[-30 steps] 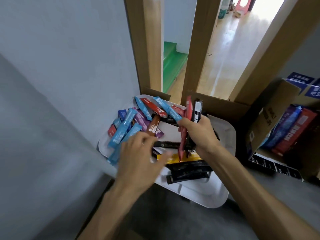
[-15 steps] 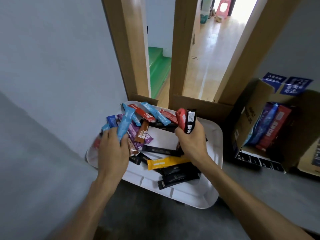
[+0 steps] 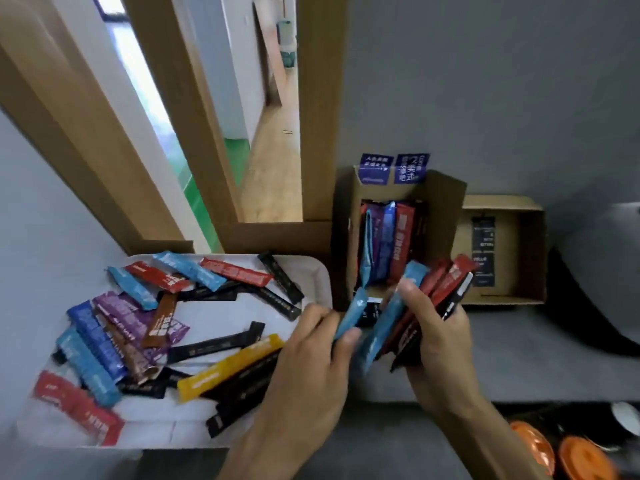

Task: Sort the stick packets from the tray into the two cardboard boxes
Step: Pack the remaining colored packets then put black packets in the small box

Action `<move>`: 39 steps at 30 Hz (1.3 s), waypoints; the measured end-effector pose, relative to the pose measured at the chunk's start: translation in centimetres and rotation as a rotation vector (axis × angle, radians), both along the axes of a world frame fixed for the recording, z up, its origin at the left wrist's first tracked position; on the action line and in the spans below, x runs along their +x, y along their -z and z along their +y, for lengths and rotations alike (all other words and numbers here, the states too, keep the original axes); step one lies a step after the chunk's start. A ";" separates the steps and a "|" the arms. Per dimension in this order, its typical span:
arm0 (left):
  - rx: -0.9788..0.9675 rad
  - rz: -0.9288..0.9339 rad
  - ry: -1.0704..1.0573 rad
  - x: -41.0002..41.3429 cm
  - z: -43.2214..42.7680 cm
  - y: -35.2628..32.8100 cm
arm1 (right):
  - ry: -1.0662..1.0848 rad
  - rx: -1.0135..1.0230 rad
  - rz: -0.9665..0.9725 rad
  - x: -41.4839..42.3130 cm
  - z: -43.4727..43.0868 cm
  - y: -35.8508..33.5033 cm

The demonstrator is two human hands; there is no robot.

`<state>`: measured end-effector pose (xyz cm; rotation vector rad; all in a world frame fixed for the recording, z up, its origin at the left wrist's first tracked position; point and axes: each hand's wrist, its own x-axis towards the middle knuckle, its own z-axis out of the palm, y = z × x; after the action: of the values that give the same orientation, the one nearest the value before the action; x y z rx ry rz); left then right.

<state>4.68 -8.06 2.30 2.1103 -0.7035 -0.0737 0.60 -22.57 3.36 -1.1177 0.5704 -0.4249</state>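
Observation:
A white tray (image 3: 313, 271) at the left holds several stick packets in blue, red, purple, brown, black and one yellow (image 3: 228, 367). My left hand (image 3: 311, 368) pinches a light blue packet (image 3: 351, 311) just right of the tray. My right hand (image 3: 438, 344) grips a bundle of packets (image 3: 415, 306): one light blue, some red, one black. Both hands hover in front of the near cardboard box (image 3: 446, 202), which holds upright coloured packets (image 3: 388, 237). A second cardboard box (image 3: 533, 244) to its right holds black packets (image 3: 483, 247).
A wooden door frame (image 3: 318, 109) rises behind the tray, with a hallway beyond. Grey wall stands behind the boxes. Orange round objects (image 3: 561, 452) sit at the lower right. A dark curved shape lies at the far right.
The view swung right. My left hand lifted a light blue packet off the tray and brought it right. My right hand carried its bundle, which now includes a blue packet, toward the near box.

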 end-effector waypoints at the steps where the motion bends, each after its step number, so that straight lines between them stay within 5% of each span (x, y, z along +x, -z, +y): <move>1: -0.018 0.000 -0.019 -0.1 -0.8 -0.3 | 0.053 0.010 0.001 -0.7 -1.5 -0.3; 7: -0.074 0.045 -0.041 2.0 -8.1 -1.1 | 0.136 0.014 0.039 -4.3 -7.9 -0.5; 23: -0.071 -0.216 -0.124 6.1 -16.8 2.3 | 0.053 0.062 0.092 -6.3 -10.5 1.6; 27: 0.272 -0.572 -0.106 6.1 -16.1 3.7 | 0.059 0.111 0.076 -6.2 -10.9 1.5; 31: 0.432 -0.646 -0.013 6.9 -16.2 3.3 | 0.041 0.143 0.068 -6.3 -11.1 1.4; 34: 0.376 -0.588 -0.007 6.3 -15.5 2.6 | 0.042 0.140 0.056 -6.3 -11.1 1.3; 39: 0.008 0.161 0.179 -0.7 -11.9 -1.1 | 0.050 0.158 -0.014 -5.7 -11.4 0.8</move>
<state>3.98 -19.98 3.42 2.0186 -0.7938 -0.3420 -5.12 -33.92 2.54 -0.9505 0.6101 -0.4229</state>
